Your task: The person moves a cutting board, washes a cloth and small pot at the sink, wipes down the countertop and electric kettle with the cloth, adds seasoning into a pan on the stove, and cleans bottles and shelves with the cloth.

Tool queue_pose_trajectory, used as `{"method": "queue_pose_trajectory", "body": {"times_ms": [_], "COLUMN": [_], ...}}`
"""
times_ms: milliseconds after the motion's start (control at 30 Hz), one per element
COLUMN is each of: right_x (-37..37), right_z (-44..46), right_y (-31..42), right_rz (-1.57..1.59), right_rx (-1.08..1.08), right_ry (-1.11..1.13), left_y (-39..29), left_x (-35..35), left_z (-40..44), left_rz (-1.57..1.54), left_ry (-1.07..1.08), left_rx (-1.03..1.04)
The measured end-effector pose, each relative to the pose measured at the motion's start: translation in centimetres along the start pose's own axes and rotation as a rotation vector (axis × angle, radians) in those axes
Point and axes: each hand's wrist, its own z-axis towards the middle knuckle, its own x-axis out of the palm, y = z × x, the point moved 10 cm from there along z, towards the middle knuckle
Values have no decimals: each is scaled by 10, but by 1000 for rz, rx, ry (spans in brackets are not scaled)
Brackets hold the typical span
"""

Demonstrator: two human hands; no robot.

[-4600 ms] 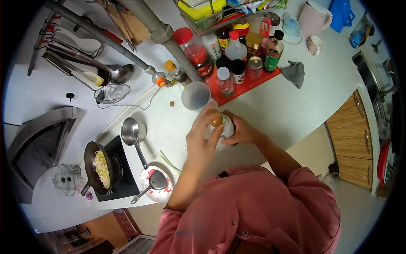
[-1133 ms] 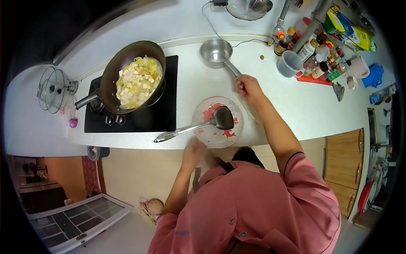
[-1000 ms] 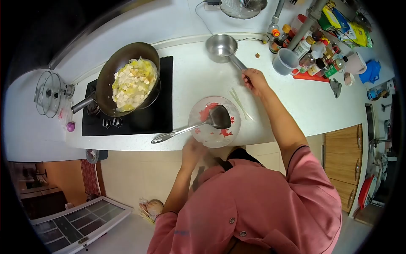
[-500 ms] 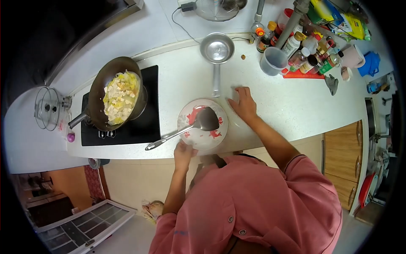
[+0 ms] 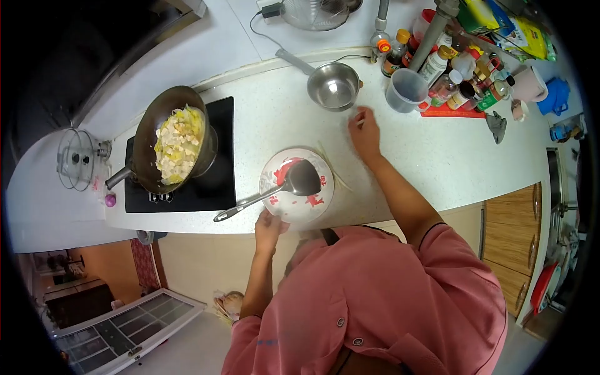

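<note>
1. Right hand, mine: fingers loosely bent, half open, nothing seen in its grasp; above the counter, past the plate.
2. Left hand, also mine: at the near left rim of the plate, fingers partly closed there; whether they grip it or only touch, I cannot tell.
3. Saucepan: ahead of my right hand and slightly to its left, bowl end just beside my fingertips; contact unclear. Long axis runs from the bowl away to the far left, handle towards the wall. Right hand much the nearer to me for it; handle on the bowl's far side.
4. Plate: ahead and right of my left hand; red-patterned.
5. Spatula: laid across the plate, blade right, handle slanting left and towards me, its end beyond the rim.
6. Green stalks: right of the plate, on the counter.
7. Wok: left, at the cooktop, food inside.
</note>
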Motion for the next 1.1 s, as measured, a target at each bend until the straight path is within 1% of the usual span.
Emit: {"method": "queue_pose_trajectory", "body": {"times_ms": [33,133,233,367,467,567,600,700,733,767,833,933,1033,1100], "right_x": [-18,3,11,7,27,48,48,46,45,48,44,46,62,67], "right_z": [6,28,39,20,-1,-35,-43,-23,-6,1,12,20,34,39], "right_y": [12,25,27,39,24,29,31,15,-2,-24,-37,-32,-41,-52], "right_rz": [4,-452,-467,-343,-232,-292,-280,-248,-22,253,550,579,755,769], "right_rx": [31,-154,-250,-124,-163,-294,-267,-132,110,399,714,823,775,785], "right_ry": [-66,212,186,109,233,335,339,245,223,253,156,165,219,230], "left_y": [1,0,1,2,-5,2,2,1,-1,-3,-2,-9,-9,-11], "left_x": [1,2,4,5,7,7,5,8,9,10,11,18,29,36], "left_z": [1,2,2,3,1,6,6,4,3,4,8,11,14,17], "left_rz": [-1,9,26,-14,33,-26,-18,-5,-7,-10,13,33,40,39], "left_ry": [7,25,41,24,21,76,65,63,76,89,99,98,125,119], "left_rx": [1,2,-40,-49,-14,-20,-24,-27,-22,-16,-4,-1,10,10]}}
